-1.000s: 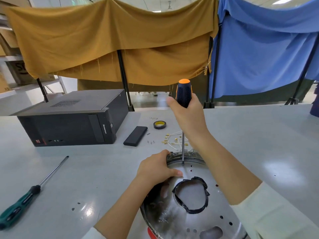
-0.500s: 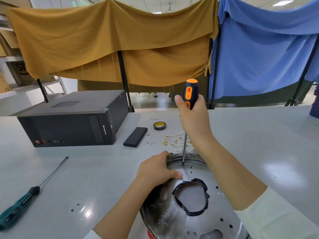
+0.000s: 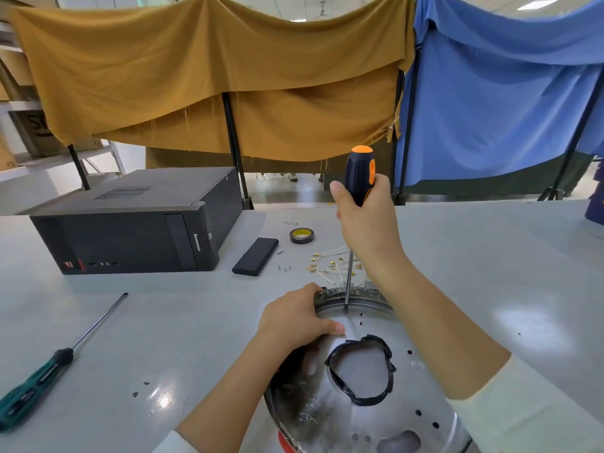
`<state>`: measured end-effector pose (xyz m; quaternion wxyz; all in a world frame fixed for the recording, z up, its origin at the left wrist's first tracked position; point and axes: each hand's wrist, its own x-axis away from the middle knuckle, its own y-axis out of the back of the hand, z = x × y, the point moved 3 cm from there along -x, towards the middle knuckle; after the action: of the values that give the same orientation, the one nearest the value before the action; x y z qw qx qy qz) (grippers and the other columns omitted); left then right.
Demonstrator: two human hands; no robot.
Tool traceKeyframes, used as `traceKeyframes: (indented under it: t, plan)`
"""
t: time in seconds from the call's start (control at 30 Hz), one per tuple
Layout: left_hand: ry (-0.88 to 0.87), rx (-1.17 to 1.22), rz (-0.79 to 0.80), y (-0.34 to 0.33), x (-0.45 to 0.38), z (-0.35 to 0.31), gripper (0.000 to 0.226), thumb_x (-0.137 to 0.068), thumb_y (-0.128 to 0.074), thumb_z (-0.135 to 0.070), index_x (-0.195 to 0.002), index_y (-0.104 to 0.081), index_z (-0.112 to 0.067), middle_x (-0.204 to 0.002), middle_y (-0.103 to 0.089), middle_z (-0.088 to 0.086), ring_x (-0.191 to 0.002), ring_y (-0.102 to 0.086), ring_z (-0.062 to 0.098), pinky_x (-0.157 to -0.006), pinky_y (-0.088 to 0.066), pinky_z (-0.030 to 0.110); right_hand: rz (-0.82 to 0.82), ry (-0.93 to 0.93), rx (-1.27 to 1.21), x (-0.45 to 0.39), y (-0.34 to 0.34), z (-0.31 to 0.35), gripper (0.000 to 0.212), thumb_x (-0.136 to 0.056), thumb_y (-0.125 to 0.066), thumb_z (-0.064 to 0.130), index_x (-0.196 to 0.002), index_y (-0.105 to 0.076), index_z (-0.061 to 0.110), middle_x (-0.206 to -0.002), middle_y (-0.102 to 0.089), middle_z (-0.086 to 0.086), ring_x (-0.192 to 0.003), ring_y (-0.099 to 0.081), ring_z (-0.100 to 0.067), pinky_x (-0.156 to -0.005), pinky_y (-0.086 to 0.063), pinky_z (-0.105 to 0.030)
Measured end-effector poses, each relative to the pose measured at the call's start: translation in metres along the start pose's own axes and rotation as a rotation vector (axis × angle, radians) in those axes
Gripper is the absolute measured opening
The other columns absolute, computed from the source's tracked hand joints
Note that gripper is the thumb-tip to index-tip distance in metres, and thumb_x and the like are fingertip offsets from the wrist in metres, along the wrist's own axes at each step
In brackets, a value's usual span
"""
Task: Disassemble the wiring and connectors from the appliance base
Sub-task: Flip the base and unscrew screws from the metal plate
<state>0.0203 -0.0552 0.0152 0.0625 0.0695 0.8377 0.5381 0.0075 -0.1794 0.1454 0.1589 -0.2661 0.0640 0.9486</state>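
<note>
Grey work table [image 3: 474, 256] under bright ceiling light; mustard cloth [image 3: 209, 76] and blue cloth [image 3: 496, 93] hang on dark stands behind it. Appliance base [image 3: 369, 410], a shiny round metal pan dotted with small holes, lies at the near edge directly under both hands, with a black-taped opening [image 3: 359, 371] near its centre. Left hand [image 3: 294, 318] curled over the pan's far-left rim, thumb lying on the metal, fingers wrapped over the edge; grip closed on the rim. Right hand [image 3: 366, 220] raised above and beyond the left, fist closed round the black-and-orange handle of a screwdriver [image 3: 354, 223]. The tool's long axis runs close to vertical, handle up, shaft dropping between the two hands; tip meets the pan just inside the far rim, right of the left-hand knuckles. Whether the tip sits in a screw head cannot be made out at this size. Just beyond the pan, behind the shaft, a loose tangle of white wires with brass connectors [image 3: 330, 266]. Further out, left of the right hand: roll of tape [image 3: 301, 236], flat black block [image 3: 255, 256], a few loose screws [image 3: 285, 268]. Well left of the left hand, a black desktop computer case [image 3: 137, 227]; nearer, a green-handled screwdriver [image 3: 55, 364] lies diagonally, tip pointing away.
</note>
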Motion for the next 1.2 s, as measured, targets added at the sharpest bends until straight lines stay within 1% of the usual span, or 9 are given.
traceKeyframes:
  t: [0.17, 0.3, 0.4, 0.53, 0.63, 0.8, 0.9, 1.03, 1.2]
  plan:
    - [-0.007, -0.012, 0.002, 0.0, 0.0, 0.0, 0.073, -0.06, -0.068, -0.07, -0.117, -0.046, -0.03, -0.112, -0.062, -0.008, -0.1, -0.057, 0.019, -0.07, -0.038, 0.029, 0.169, -0.105, -0.143, -0.003, -0.012, 0.005, 0.024, -0.081, -0.059, 0.008, -0.069, -0.041, 0.018, -0.057, -0.037, 0.003, -0.047, -0.035, -0.01, -0.043, -0.033, -0.021]
    - [-0.003, -0.011, 0.002, 0.0, 0.0, 0.0, 0.074, -0.059, -0.067, -0.071, -0.118, -0.046, -0.03, -0.113, -0.061, -0.008, -0.101, -0.057, 0.019, -0.07, -0.036, 0.028, 0.522, -0.181, -0.389, -0.012, -0.013, 0.005, 0.03, -0.085, -0.058, 0.001, -0.064, -0.043, 0.017, -0.046, -0.031, 0.005, -0.039, -0.025, -0.012, -0.044, -0.024, -0.022]
    - [-0.006, -0.008, 0.0, 0.0, -0.001, 0.0, 0.074, -0.06, -0.067, -0.07, -0.119, -0.046, -0.031, -0.114, -0.061, -0.008, -0.102, -0.057, 0.018, -0.07, -0.036, 0.028, 0.368, -0.138, -0.197, -0.013, -0.007, 0.004, 0.018, -0.089, -0.061, 0.016, -0.087, -0.043, 0.014, -0.063, -0.044, -0.002, -0.044, -0.04, -0.01, -0.046, -0.035, -0.023]
    - [-0.002, 0.0, -0.002, 0.0, -0.002, 0.001, 0.073, -0.059, -0.068, -0.069, -0.117, -0.046, -0.031, -0.113, -0.061, -0.008, -0.102, -0.057, 0.018, -0.072, -0.038, 0.029, 0.042, -0.058, -0.011, -0.001, -0.004, 0.001, 0.02, -0.093, -0.056, 0.022, -0.102, -0.039, 0.016, -0.081, -0.048, 0.002, -0.064, -0.052, -0.008, -0.044, -0.038, -0.008]
    - [0.0, -0.008, 0.0, 0.0, -0.001, 0.0, 0.074, -0.06, -0.068, -0.069, -0.119, -0.046, -0.03, -0.114, -0.061, -0.008, -0.103, -0.057, 0.018, -0.072, -0.038, 0.029, 0.088, -0.064, -0.097, 0.003, -0.012, 0.001, 0.013, -0.093, -0.054, 0.019, -0.094, -0.042, 0.016, -0.073, -0.044, 0.002, -0.051, -0.047, 0.002, -0.038, -0.034, -0.006]
    - [-0.003, -0.014, -0.004, 0.001, 0.0, -0.001, 0.076, -0.061, -0.067, -0.07, -0.122, -0.044, -0.03, -0.116, -0.06, -0.006, -0.104, -0.056, 0.019, -0.07, -0.035, 0.028, 0.269, -0.136, -0.219, -0.007, -0.016, 0.003, 0.025, -0.08, -0.06, 0.003, -0.067, -0.041, 0.015, -0.051, -0.033, 0.003, -0.044, -0.029, -0.012, -0.043, -0.029, -0.025]
    - [-0.001, -0.014, -0.001, 0.001, 0.001, -0.001, 0.076, -0.061, -0.067, -0.07, -0.122, -0.044, -0.03, -0.116, -0.06, -0.006, -0.105, -0.056, 0.02, -0.071, -0.035, 0.028, 0.434, -0.146, -0.329, -0.011, -0.012, 0.003, 0.023, -0.085, -0.06, 0.004, -0.074, -0.043, 0.014, -0.051, -0.032, 0.003, -0.042, -0.028, -0.011, -0.044, -0.028, -0.026]
    - [-0.003, -0.008, -0.005, 0.001, 0.001, -0.001, 0.074, -0.061, -0.067, -0.069, -0.12, -0.045, -0.031, -0.114, -0.06, -0.008, -0.103, -0.056, 0.018, -0.07, -0.035, 0.029, 0.161, -0.052, -0.023, -0.004, -0.003, 0.001, 0.02, -0.088, -0.062, 0.021, -0.095, -0.044, 0.013, -0.071, -0.047, -0.002, -0.058, -0.045, -0.012, -0.051, -0.04, -0.016]
    - [-0.008, 0.004, -0.007, 0.001, 0.002, -0.002, 0.072, -0.061, -0.067, -0.068, -0.119, -0.046, -0.031, -0.112, -0.061, -0.008, -0.101, -0.057, 0.017, -0.071, -0.037, 0.028, 0.059, 0.04, -0.071, 0.009, -0.012, 0.004, 0.019, -0.089, -0.058, 0.012, -0.081, -0.042, 0.018, -0.065, -0.042, 0.004, -0.046, -0.044, 0.0, -0.042, -0.032, -0.007]
